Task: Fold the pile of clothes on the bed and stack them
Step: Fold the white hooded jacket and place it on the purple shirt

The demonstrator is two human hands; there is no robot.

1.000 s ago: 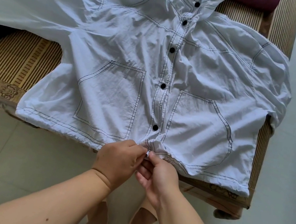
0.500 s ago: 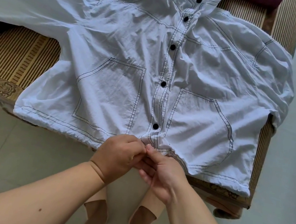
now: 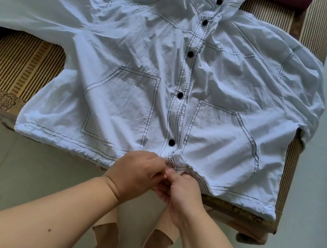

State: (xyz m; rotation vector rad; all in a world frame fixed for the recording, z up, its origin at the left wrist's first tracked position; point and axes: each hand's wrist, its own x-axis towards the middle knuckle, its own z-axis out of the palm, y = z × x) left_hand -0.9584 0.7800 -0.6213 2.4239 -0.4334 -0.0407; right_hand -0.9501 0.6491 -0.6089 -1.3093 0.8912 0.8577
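white jacket (image 3: pixel 119 100) lies spread, front up, on the woven bed mat (image 3: pixel 18 64), its hem (image 3: pixel 61 136) hanging just over the near edge. our left hand (image 3: pixel 136 173) and right hand (image 3: pixel 184 190) are pressed together at the middle of that hem, fingers curled and pinching the fabric below the lowest snap (image 3: pixel 171 142). we judge a hard tug here could drag the jacket off toward the floor (image 3: pixel 24 166), or bunch the front so the folds come out crooked.
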